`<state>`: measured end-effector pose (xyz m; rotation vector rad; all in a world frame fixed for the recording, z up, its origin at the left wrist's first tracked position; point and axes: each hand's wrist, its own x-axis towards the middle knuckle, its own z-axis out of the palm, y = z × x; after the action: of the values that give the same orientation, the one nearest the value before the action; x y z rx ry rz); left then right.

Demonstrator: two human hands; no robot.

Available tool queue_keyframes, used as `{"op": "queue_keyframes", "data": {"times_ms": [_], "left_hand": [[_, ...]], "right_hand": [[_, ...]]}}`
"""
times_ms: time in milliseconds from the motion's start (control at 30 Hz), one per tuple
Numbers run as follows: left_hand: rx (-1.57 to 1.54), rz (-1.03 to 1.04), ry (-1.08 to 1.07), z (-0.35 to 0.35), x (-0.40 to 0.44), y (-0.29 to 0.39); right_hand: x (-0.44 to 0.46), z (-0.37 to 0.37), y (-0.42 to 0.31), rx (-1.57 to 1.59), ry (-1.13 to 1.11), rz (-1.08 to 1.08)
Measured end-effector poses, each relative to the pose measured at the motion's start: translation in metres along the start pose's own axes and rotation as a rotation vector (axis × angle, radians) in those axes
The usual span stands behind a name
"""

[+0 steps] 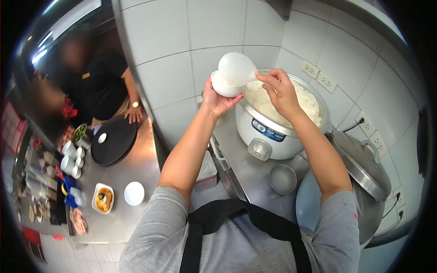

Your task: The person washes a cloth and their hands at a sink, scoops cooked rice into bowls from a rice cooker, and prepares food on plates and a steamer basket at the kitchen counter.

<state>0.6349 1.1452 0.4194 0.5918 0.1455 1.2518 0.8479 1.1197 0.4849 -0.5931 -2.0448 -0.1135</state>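
My left hand [218, 103] cups a small white bowl [226, 90] from below, with the fingers curled round its side. In my right hand [283, 92] a white rice paddle [236, 67] is pinched by its handle, its broad blade resting over the bowl's opening. The blade hides most of what the bowl contains. Just beyond and beneath my right hand stands a large rice cooker [268, 132], its lid off and white rice [302, 98] heaped inside.
A grey metal bowl [282, 179] sits on the steel counter [255, 182]. The cooker lid [364, 157] leans at the right. On the left table are a black round tray [114, 145], a white bowl [134, 194] and a food dish [103, 199]. A person's hand [134, 114] touches the tray.
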Motion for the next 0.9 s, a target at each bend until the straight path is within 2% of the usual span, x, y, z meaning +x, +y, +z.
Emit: {"op": "queue_keyframes", "data": {"times_ms": [167, 267, 400, 433, 567, 667, 700, 800, 833, 900], "left_hand": [[0.038, -0.013, -0.01, -0.009, -0.064, 0.012], [0.033, 0.025, -0.007, -0.031, -0.116, 0.023], [0.051, 0.151, 0.082, -0.061, -0.186, 0.031], [0.073, 0.173, 0.094, -0.066, -0.203, 0.031], [0.113, 0.191, 0.236, -0.089, -0.266, 0.035], [0.121, 0.234, 0.399, -0.096, -0.316, 0.043], [0.135, 0.231, 0.413, -0.099, -0.332, 0.048], [0.126, 0.227, 0.491, -0.115, -0.379, 0.066], [0.12, 0.242, 0.498, -0.119, -0.394, 0.073], [0.093, 0.24, 0.447, -0.123, -0.424, 0.091]], "right_hand": [[-0.007, 0.039, -0.014, -0.24, -0.037, -0.334], [-0.008, 0.047, -0.055, 0.11, -0.194, -0.115], [-0.008, 0.056, -0.11, 0.318, -0.155, -0.112], [-0.02, 0.075, -0.114, 0.404, -0.212, -0.15], [-0.048, 0.132, -0.143, 0.309, -0.383, -0.27], [-0.05, 0.163, -0.182, 0.624, -0.294, -0.122], [-0.055, 0.178, -0.188, 0.573, -0.43, -0.11], [-0.06, 0.213, -0.22, 0.613, -0.518, -0.091], [-0.06, 0.224, -0.232, 0.702, -0.492, -0.023], [-0.061, 0.257, -0.253, 0.729, -0.429, -0.039]]}}
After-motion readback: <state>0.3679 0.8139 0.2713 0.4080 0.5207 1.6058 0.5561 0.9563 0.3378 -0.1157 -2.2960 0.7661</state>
